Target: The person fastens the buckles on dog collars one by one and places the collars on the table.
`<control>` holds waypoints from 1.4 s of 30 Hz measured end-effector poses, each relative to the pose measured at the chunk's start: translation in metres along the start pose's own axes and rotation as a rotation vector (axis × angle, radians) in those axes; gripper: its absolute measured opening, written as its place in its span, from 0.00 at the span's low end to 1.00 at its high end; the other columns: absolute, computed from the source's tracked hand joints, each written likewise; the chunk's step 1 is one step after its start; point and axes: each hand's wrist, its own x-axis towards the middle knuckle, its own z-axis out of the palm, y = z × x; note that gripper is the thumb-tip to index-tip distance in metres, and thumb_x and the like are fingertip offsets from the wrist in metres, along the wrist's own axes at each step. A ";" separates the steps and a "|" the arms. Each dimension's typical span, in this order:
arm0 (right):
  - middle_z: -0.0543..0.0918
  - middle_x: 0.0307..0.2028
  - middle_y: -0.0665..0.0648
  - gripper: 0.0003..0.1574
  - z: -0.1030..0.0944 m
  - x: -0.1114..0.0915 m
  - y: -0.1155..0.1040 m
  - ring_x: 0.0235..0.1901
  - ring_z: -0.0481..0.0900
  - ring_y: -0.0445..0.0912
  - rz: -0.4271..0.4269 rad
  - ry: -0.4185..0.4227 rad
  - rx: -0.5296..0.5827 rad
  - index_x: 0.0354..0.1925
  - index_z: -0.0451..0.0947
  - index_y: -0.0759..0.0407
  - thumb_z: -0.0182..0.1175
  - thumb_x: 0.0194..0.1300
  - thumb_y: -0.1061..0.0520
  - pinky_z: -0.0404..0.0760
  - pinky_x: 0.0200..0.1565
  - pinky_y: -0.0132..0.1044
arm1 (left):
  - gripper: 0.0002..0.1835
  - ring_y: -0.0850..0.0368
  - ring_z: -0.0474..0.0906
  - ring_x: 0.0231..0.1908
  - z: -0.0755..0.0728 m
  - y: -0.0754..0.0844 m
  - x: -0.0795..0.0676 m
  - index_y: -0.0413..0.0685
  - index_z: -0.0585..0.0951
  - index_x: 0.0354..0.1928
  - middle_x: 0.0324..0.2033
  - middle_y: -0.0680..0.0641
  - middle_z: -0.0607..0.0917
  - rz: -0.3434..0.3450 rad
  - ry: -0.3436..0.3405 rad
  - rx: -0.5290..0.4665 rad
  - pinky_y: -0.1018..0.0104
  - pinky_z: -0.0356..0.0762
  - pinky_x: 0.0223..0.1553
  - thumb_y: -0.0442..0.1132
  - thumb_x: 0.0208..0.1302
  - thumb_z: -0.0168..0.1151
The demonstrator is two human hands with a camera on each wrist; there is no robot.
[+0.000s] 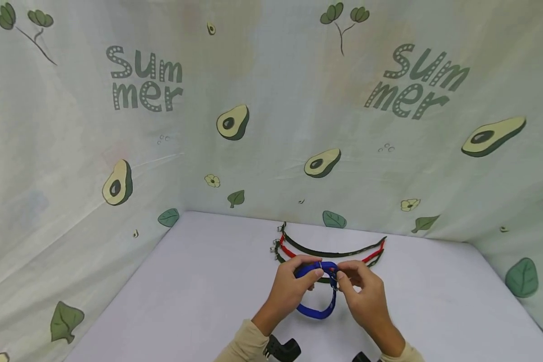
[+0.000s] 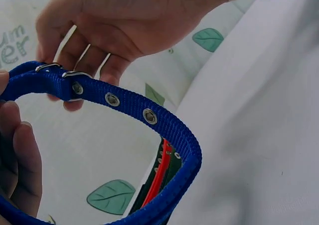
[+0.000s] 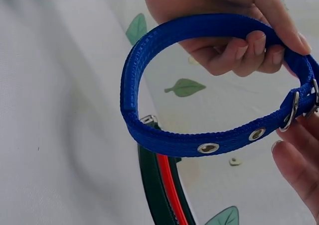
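A blue webbing pet collar (image 1: 315,314), its strap bent into a loop, is held above the white table by both hands. The left hand (image 1: 291,285) grips the band on the left, thumb in front. Close to the metal buckle, the right hand (image 1: 365,296) pinches the strap between thumb and fingers. In the left wrist view a metal buckle (image 2: 48,67) and a metal ring (image 2: 77,74) sit near the right hand's fingers, and round metal eyelets (image 2: 150,116) line the band. The collar's lower part hangs free. Fingers partly hide the strap end.
Behind the hands, a black collar (image 1: 330,253), a red collar (image 1: 288,251) and a dark green collar (image 3: 149,175) lie on the white table (image 1: 199,281). Printed cloth (image 1: 271,100) stands around the table. A black wrist device (image 1: 284,349) shows below the left wrist.
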 end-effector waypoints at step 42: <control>0.85 0.40 0.49 0.18 0.005 0.000 0.000 0.30 0.81 0.39 -0.049 -0.033 -0.032 0.47 0.85 0.56 0.67 0.61 0.71 0.80 0.32 0.26 | 0.15 0.60 0.78 0.28 -0.003 -0.006 0.000 0.46 0.82 0.55 0.36 0.49 0.83 -0.034 0.027 -0.008 0.68 0.80 0.34 0.43 0.71 0.64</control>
